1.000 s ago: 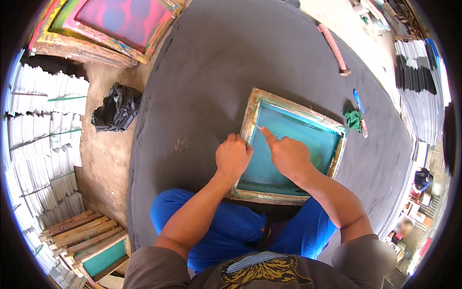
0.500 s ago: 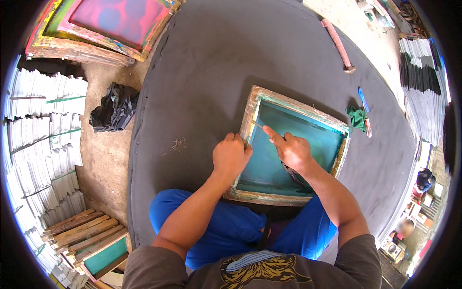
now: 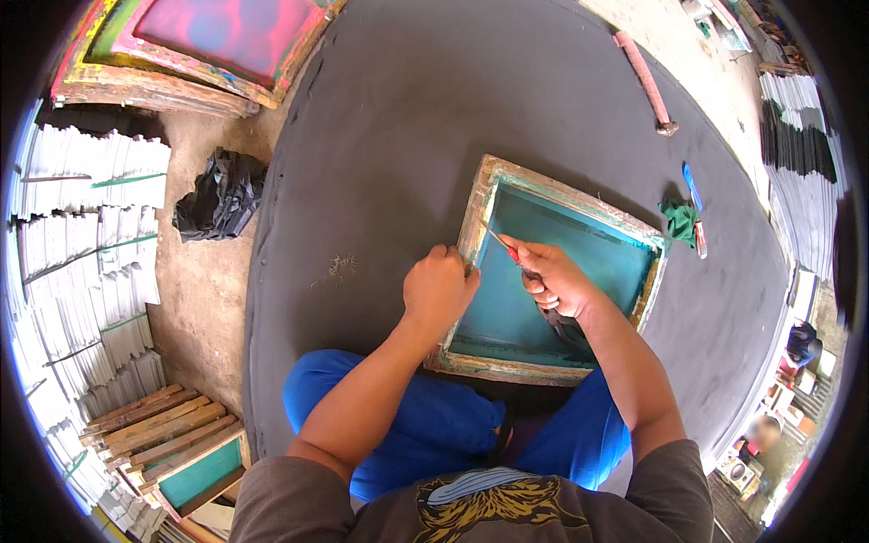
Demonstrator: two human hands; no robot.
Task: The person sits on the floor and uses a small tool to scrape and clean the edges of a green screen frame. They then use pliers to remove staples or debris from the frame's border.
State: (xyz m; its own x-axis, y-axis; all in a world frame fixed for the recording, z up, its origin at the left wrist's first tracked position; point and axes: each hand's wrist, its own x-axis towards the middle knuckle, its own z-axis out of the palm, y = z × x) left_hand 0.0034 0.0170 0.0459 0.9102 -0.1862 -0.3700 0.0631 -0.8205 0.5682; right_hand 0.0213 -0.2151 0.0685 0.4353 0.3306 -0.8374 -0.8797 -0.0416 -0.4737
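Note:
A wooden screen-printing frame (image 3: 579,200) with teal mesh (image 3: 502,330) lies tilted in front of me, its near edge by my crossed legs. My left hand (image 3: 438,288) is closed on the frame's left rail, fingers curled over the wood. In my right hand (image 3: 557,281), closed above the mesh, is a screwdriver (image 3: 512,253) with a red handle. Its thin metal shaft points up and left, the tip at the inner side of the left rail. A dark tool (image 3: 568,331), partly hidden by my right wrist, lies within the frame.
On the dark table (image 3: 389,118) lie a hammer (image 3: 647,86) with a pinkish handle, a green cloth (image 3: 679,217), a blue-handled tool (image 3: 692,185) and small shavings (image 3: 341,266). Left, on the floor, are a black plastic bag (image 3: 220,195), paper stacks (image 3: 86,244) and more frames (image 3: 172,89).
My right hand has turned and drawn back slightly to the right, showing the screwdriver's red handle. My left hand stays on the rail. The whole view has shifted a little.

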